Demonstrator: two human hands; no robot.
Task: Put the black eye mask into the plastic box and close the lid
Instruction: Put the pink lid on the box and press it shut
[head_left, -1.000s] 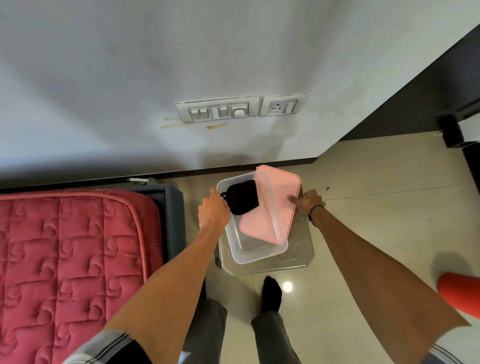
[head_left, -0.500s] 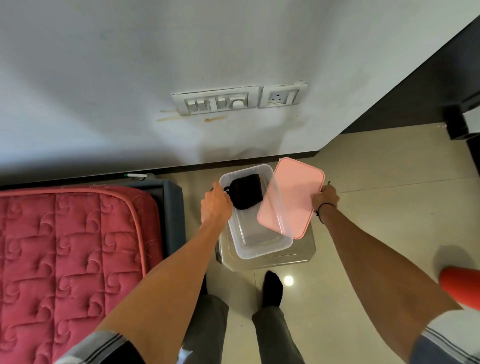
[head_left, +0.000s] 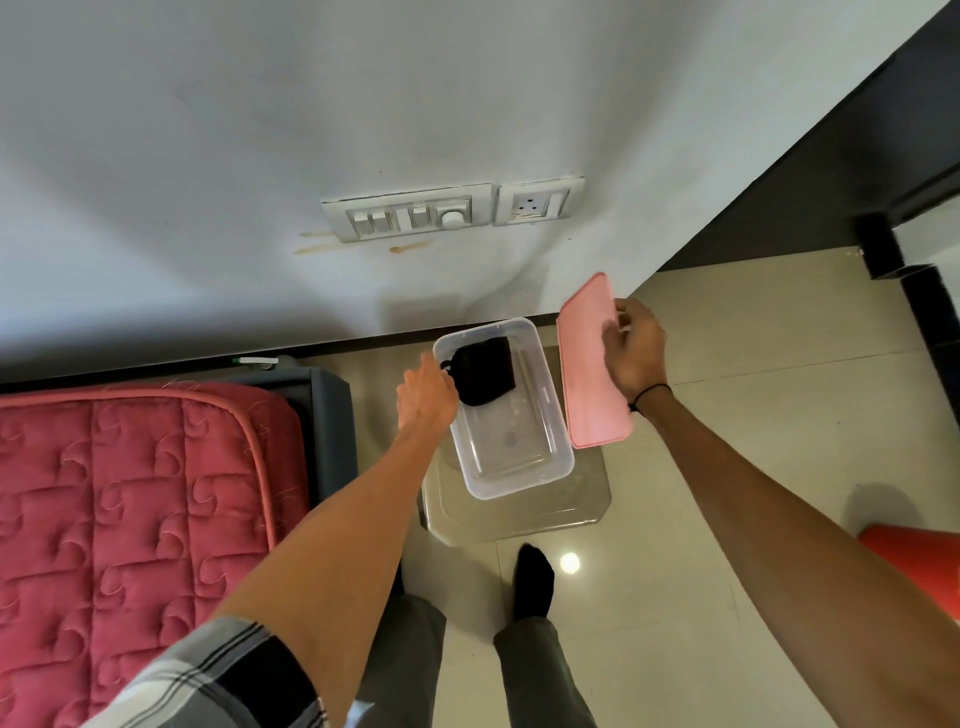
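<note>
The clear plastic box (head_left: 543, 470) stands open on a small glass stool (head_left: 587, 512). A black eye mask (head_left: 485, 376) hangs in the box's far end, held at its left edge by my left hand (head_left: 426, 402). My right hand (head_left: 635, 347) grips the pink lid (head_left: 587, 382) by its right edge, tilted up on edge just right of the box and clear of its opening. The near half of the box holds nothing.
A bed with a red quilted mattress (head_left: 135, 499) fills the left side, its grey frame (head_left: 332, 415) close to the stool. The white wall with a switch panel (head_left: 410, 215) is just behind. My socked foot (head_left: 532, 579) stands on the tiled floor. An orange object (head_left: 914, 561) lies at right.
My right hand lifted the pink lid off the box and swung it to the right, tilting it upright. My left hand stayed at the box's left rim with the mask.
</note>
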